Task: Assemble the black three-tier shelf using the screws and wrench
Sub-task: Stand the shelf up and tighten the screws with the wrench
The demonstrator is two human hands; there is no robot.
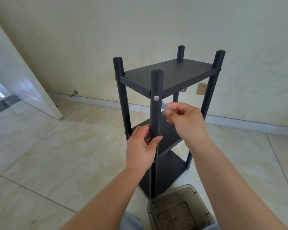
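Observation:
The black three-tier shelf (166, 75) stands upright on the tiled floor, with its round posts rising above the top board. A silver screw (156, 98) sits in the near front post (156, 117) at the level of the top board. My left hand (142, 146) grips that post lower down, near the middle board. My right hand (183, 122) pinches a small silver wrench (165, 106) just right of the post, below the screw. The wrench tip is off the screw.
A translucent brown plastic box (178, 211) lies on the floor right in front of the shelf's foot. A white door (23, 77) stands open at the left. A wall socket (202, 88) and the skirting board are behind the shelf.

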